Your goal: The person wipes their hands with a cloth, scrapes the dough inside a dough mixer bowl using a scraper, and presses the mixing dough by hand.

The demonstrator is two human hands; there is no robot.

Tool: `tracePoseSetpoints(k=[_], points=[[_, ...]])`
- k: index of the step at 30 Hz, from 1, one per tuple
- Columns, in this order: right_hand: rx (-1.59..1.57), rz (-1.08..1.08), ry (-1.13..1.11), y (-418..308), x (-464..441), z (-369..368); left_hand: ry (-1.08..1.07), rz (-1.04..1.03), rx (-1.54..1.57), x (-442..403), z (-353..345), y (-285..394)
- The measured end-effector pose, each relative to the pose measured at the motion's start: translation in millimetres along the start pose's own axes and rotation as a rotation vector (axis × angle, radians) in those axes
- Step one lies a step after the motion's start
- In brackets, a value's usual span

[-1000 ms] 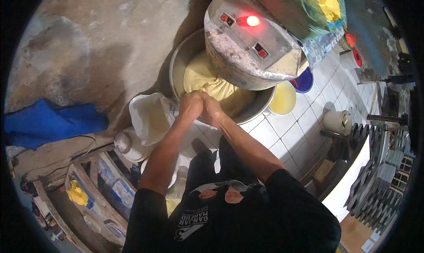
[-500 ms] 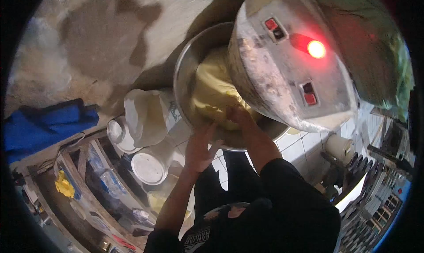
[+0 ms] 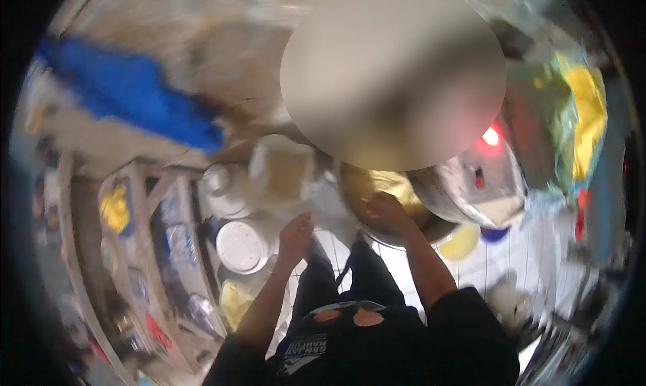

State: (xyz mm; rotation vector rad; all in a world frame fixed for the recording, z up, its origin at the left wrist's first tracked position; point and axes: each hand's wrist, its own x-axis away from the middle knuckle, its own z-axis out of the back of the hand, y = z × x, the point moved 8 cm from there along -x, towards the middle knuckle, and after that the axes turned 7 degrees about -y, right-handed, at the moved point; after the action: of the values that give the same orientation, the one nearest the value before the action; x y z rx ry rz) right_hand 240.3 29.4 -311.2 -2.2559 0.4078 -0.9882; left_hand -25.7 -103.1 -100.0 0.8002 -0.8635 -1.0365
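Note:
A round metal mixing bowl (image 3: 444, 237) holds a large mass of pale yellow dough (image 3: 397, 185) with a smooth surface. My right hand (image 3: 389, 212) is over the near side of the bowl, in front of the dough, with its fingers curled. Whatever they hold, if anything, is hidden, and whether they touch the dough cannot be made out. Outside the bowl, to its left, my left hand (image 3: 297, 238) is raised near a white lidded bucket (image 3: 242, 247). Its fingers are smeared by motion. Part of the dough and bowl lies behind a blurred oval.
The mixer housing (image 3: 484, 197), with a glowing red light, overhangs the bowl's right side. A white sack (image 3: 282, 168) stands to the left. Wooden shelving (image 3: 151, 251) fills the lower left, and blue cloth (image 3: 128, 90) lies above it. A yellow container (image 3: 460, 242) sits on tiled floor.
The view has shifted, so the bowl and mixer appear lower and farther right. My left hand has drawn away from the bowl to the left. My right hand stays over the bowl.

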Motion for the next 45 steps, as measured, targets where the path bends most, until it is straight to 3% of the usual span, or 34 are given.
tracePoseSetpoints(k=[2, 3, 5, 7, 8, 10, 11, 12, 14, 15, 16, 17, 19, 20, 21, 23, 25, 27, 29, 30, 31, 33, 35, 37, 39, 40, 41, 43, 45], points=[[1.469, 0.562, 0.562, -72, 67, -52, 0.107, 0.035, -0.075, -6, 55, -15], [1.443, 0.395, 0.506, -85, 62, -52, 0.139, 0.050, -0.108, -13, 80, -25], [0.824, 0.388, 0.430, -117, 99, -108, 0.309, -0.235, -0.271, -20, 143, -34], [1.054, 0.494, 0.381, -88, 84, -70, 0.445, -0.087, -0.009, -30, 199, -24], [0.974, 0.446, 0.396, -93, 107, -91, 0.511, -0.018, 0.123, -32, 226, -25], [0.861, 0.395, 0.325, -93, 123, -119, 0.514, -0.257, -0.131, -35, 255, -27], [0.588, 0.331, 0.327, -91, 140, -149, 0.522, -0.352, -0.213, -26, 270, -25], [0.667, 0.214, 0.280, -91, 140, -165, 0.603, -0.307, -0.187, -30, 274, -42], [0.553, 0.279, 0.346, -87, 144, -189, 0.683, -0.241, 0.036, -9, 286, -50], [1.142, 0.388, 0.453, -84, 121, -161, 0.662, -0.163, -0.098, 14, 294, -46], [1.469, 0.406, 0.448, -94, 119, -184, 0.584, -0.089, 0.040, 25, 300, -63], [1.460, 0.324, 0.397, -92, 100, -177, 0.655, -0.095, 0.093, 50, 304, -78], [0.642, 0.230, 0.228, -79, 75, -199, 0.777, -0.136, 0.190, 92, 313, -100], [0.558, 0.272, -0.052, -69, 31, -166, 0.696, -0.015, 0.145, 123, 320, -101], [0.962, 0.208, 0.032, -81, 20, -202, 0.783, 0.012, 0.087, 155, 334, -110], [1.335, 0.333, -0.120, -85, -18, -252, 0.962, 0.085, -0.037, 222, 349, -125], [1.411, 0.458, -0.403, -67, -50, -291, 1.095, 0.134, -0.031, 311, 368, -89], [1.472, 0.474, -0.535, -53, -61, -330, 1.275, 0.235, -0.135, 390, 389, -100], [1.553, 0.376, -0.510, -52, -25, -405, 1.350, 0.382, -0.242, 464, 425, -88], [1.584, 0.565, -0.669, -44, -26, -419, 1.454, 0.325, -0.391, 497, 447, -67], [1.646, 0.547, -0.694, -30, -35, -423, 1.551, 0.267, -0.539, 528, 466, -45], [1.770, 0.509, -0.731, -3, -46, -435, 1.614, 0.452, -0.476, 584, 508, -22], [1.788, 0.481, -0.788, 17, -39, -454, 1.736, 0.200, -0.812, 626, 552, 6], [1.651, 0.333, -0.773, 31, -23, -465, 1.763, 0.374, -0.663, 665, 604, -9], [1.792, 0.442, -0.819, 51, -25, -471, 1.757, 0.575, -0.626, 691, 652, -14], [1.791, 0.156, -0.584, 52, -10, -485, 1.749, 0.603, -0.725, 701, 678, -27], [1.777, 0.378, -0.815, 72, -38, -461, 1.739, 0.629, -0.822, 710, 707, -42], [1.751, 0.250, -0.700, 75, -15, -498, 1.720, 0.687, -0.912, 723, 756, -71], [1.875, 0.257, -0.636, 80, -1, -527, 1.701, 0.744, -0.898, 727, 790, -101]])
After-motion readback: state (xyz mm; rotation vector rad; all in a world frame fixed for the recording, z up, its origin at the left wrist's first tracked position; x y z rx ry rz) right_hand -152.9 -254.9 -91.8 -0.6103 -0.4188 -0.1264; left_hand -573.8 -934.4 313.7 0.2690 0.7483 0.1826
